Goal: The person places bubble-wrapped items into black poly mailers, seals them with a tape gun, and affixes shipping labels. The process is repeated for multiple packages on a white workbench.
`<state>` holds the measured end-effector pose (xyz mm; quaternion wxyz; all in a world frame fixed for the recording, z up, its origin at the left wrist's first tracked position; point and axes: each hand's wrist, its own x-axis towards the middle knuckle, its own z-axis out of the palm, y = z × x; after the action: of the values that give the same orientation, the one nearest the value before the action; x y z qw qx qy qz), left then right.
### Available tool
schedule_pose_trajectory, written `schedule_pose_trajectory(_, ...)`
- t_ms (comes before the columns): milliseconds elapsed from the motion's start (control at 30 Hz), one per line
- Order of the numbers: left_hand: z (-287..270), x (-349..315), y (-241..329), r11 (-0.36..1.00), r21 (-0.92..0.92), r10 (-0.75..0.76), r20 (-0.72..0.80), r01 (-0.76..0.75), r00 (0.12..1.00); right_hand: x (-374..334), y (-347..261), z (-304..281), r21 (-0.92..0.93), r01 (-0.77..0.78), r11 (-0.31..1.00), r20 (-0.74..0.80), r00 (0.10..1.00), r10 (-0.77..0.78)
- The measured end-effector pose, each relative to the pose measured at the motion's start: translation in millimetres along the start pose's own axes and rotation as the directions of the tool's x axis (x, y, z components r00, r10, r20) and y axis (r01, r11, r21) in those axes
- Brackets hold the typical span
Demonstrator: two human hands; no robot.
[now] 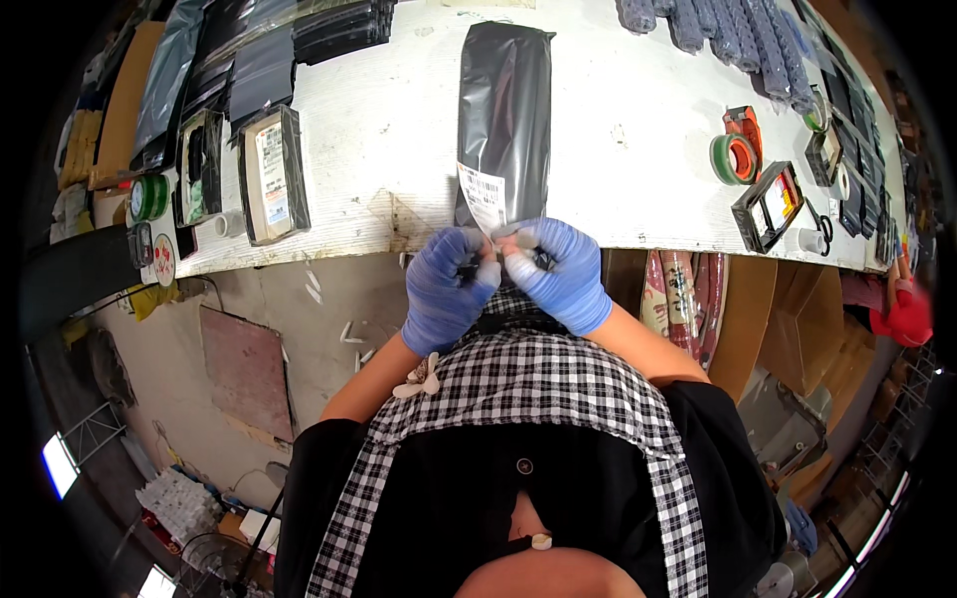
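A long black plastic mailing bag (505, 110) lies on the white table, its near end reaching the table's front edge. A white printed label (482, 197) sits on its lower part, and that label's near end runs to my fingertips. My left hand (451, 284), in a blue glove with bare fingertips, is closed in a pinch at the label's near edge. Close beside it, my right hand (560, 271), gloved the same way, also pinches there, its fingertips almost meeting the left's. The curled fingers partly hide the label's end and the bag's near end.
Black mailing bags (264, 75) are piled at the far left, near an open-topped box (271, 177) holding labels. Bubble-wrapped rolls (738, 40) lie at the far right. An orange tape dispenser (743, 135), green tape roll (734, 159) and scissors (823, 231) rest at right.
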<state>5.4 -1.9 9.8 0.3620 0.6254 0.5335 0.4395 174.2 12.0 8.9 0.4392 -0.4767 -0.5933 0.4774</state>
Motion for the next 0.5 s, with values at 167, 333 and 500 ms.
schedule_pose_trajectory(167, -35.9, -21.6, -36.0, 0.858, -0.337, -0.322, 0.233, 0.387, 0.917, 27.7, 10.3, -39.6, 0.793, -0.547, 0.269, 0.202, 0.651, 0.731)
schedule_pose_trajectory(333, -160.4, -55.4, -108.4, 0.684, 0.570, -0.658, 0.215, 0.455, 0.721, 65.2, 22.1, -140.6, 0.376, -0.136, 0.916, -0.554, 0.760, 0.340)
schedule_pose_trajectory(500, -204.1, -106.2, -155.3, 0.235, 0.910, -0.690, -0.092, 0.342, 0.718, 112.0, -5.8, -72.2, -0.726, 0.272, 0.632, -0.155, 0.831, -0.535)
